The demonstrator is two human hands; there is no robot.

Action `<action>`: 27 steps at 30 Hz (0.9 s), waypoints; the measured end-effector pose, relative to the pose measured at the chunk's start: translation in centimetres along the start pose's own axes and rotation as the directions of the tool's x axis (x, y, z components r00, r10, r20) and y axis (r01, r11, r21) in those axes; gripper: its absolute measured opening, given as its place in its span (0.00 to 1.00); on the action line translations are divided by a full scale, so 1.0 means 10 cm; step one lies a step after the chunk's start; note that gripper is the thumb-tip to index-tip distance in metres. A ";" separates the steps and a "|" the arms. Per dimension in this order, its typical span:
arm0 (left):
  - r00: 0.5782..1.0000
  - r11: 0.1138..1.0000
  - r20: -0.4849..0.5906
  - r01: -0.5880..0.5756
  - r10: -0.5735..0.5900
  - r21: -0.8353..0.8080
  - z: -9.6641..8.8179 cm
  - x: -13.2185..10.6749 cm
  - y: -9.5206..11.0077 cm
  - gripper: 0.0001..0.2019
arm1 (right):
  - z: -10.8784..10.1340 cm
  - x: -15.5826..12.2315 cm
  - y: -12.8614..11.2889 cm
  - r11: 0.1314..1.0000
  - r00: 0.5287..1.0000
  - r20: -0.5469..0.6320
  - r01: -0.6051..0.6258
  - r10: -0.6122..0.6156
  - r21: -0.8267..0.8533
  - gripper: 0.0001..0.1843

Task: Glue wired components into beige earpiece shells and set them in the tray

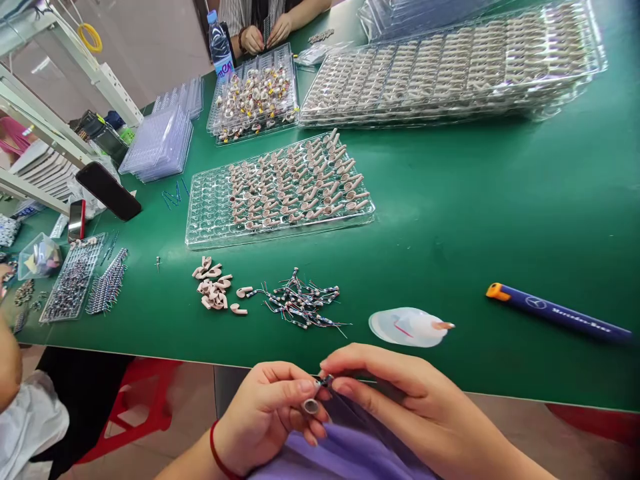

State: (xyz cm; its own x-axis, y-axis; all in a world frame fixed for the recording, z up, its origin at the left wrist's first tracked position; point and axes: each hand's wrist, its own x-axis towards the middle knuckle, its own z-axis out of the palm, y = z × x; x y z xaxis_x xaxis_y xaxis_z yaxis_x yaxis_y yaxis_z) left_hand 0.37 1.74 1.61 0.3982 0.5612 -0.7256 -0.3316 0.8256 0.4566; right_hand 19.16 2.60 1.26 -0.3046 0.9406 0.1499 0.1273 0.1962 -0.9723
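My left hand (pixel 280 407) is closed around a beige earbud shell (pixel 311 406), whose round open end faces up. Between the fingertips of both hands sits a small dark circuit board with thin wires (pixel 326 381); my right hand (pixel 395 393) pinches it from the right. Just beyond my hands, on the green table, lies a loose pile of wired circuit boards (pixel 300 300). To its left is a heap of beige earbud shells (pixel 214 287), with two shells lying apart. A translucent squeeze bottle (pixel 407 327) lies on its side ahead of my right hand.
A clear tray of shells (pixel 200 207) stands mid-table. Behind it are a tray of assembled pieces (pixel 255 97), stacked filled trays (pixel 450 73) and a water bottle (pixel 220 43). A blue tube-shaped tool (pixel 560 312) lies right. Another person's hands (pixel 265 37) work opposite; phones (pixel 107 191) stand left.
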 end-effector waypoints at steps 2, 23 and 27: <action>1.000 1.000 0.004 0.005 -0.005 -0.001 0.00 0.00 0.00 0.16 | 0.02 0.01 0.00 1.000 1.000 -0.007 -0.015 0.015 0.009 0.08; 1.000 1.000 -0.006 -0.002 0.002 -0.014 0.05 -0.01 -0.01 0.18 | 0.12 -0.04 0.01 0.994 0.999 0.014 0.043 -0.044 0.098 0.10; 0.999 0.999 -0.006 -0.037 0.037 0.000 0.05 -0.01 -0.01 0.18 | 0.10 -0.04 0.02 0.995 1.000 -0.008 0.027 -0.027 0.092 0.09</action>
State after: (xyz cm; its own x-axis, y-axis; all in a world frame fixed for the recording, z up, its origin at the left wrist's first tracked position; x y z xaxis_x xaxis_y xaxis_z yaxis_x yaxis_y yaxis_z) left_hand 0.78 1.59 1.89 0.3802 0.5911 -0.7114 -0.3458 0.8042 0.4834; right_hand 18.33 1.95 0.85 -0.3008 0.9371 0.1770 0.0317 0.1953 -0.9802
